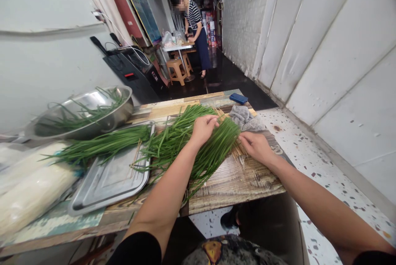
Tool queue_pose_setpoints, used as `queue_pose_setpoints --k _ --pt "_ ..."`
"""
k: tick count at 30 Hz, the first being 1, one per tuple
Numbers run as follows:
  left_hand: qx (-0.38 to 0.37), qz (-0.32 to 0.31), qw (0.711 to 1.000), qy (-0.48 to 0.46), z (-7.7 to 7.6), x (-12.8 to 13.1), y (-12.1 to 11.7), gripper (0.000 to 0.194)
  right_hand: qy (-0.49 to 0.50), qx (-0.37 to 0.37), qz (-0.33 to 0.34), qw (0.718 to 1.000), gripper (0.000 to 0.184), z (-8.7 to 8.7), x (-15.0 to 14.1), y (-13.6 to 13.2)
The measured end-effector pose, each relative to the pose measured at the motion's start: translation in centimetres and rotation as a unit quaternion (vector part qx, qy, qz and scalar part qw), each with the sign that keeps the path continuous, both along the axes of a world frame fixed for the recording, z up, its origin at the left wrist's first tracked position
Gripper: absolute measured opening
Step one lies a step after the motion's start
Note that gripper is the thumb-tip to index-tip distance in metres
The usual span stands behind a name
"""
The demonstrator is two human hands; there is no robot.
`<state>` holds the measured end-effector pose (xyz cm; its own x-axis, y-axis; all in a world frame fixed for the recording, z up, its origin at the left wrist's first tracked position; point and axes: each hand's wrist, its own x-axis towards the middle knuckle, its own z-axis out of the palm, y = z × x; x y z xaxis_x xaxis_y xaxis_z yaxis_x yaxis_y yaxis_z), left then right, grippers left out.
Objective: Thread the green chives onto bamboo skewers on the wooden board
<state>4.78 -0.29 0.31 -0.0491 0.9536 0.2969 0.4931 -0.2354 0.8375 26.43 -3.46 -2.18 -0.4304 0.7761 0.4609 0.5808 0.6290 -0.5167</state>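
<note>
Right around your work, the desk (pixel 235 178) is crowded on its left side. A wide steel basin (pixel 119 118) holds loose green leaves, and a metal tray (pixel 117 176) sits nearer you, with a second green bundle (pixel 114 143) lying across its far part and its tips reaching over a bulging plastic bag (pixel 34 191). A rumpled grey cloth (pixel 241 115) lies just past your right hand (pixel 258 146), with a small blue case (pixel 238 98) beyond it. Farther back, a person in a striped top (pixel 194 15) bends over a small white table (pixel 177 47).

The green stalks (pixel 216 151) lie on the desk between your forearms, fanned out in a thick, deep-green heap, long, slim and flat, with their tips trailing toward the near edge. Your left hand (pixel 202 129) is over the heap, fingers curled, but you can't tell whether its grip has any stalks. Your right fingertips meet the heap's right edge, beside thin straw-coloured sticks (pixel 238 149); whether that grip is closed on anything, you can't tell either.

The desk top has a streaky wood-plank pattern, the tray is shallow with rounded corners, and the basin's metal is shiny.
</note>
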Motion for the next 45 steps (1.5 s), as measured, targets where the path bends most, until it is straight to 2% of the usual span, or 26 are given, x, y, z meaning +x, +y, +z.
queue_pose_setpoints --k 9,22,25,29,34,38,42,45 --pt "0.007 -0.005 1.0 -0.022 -0.3 -0.1 0.2 0.028 -0.009 0.005 -0.001 1.0 0.029 0.0 0.0 0.0" --pt "0.023 -0.009 0.999 0.027 -0.2 -0.1 -0.1 0.027 0.0 0.004 0.003 1.0 0.028 -0.1 0.0 0.1" --pt "0.027 -0.028 0.998 0.059 0.1 0.2 -0.4 0.025 -0.002 0.003 0.0 1.0 0.028 -0.1 0.0 0.0" --pt "0.037 -0.104 0.987 0.116 1.2 -0.4 -0.7 0.023 -0.005 0.004 -0.011 1.0 0.027 -0.1 0.1 0.0" --pt "0.056 0.007 0.978 0.202 2.3 -2.4 -0.8 0.02 -0.013 -0.026 0.002 1.0 0.019 0.5 0.5 0.1" --pt "0.029 -0.041 0.953 0.3 1.5 -2.5 -0.7 0.013 -0.018 -0.046 0.01 0.999 0.016 0.8 1.0 0.2" --pt "0.014 -0.034 0.927 0.373 0.5 -1.7 -0.6 0.012 -0.021 -0.044 0.009 0.999 0.015 0.7 1.1 0.3" --pt "0.024 -0.021 0.923 0.383 0.3 -1.2 -0.6 0.013 -0.021 -0.041 0.01 0.999 0.015 0.7 1.0 0.3"
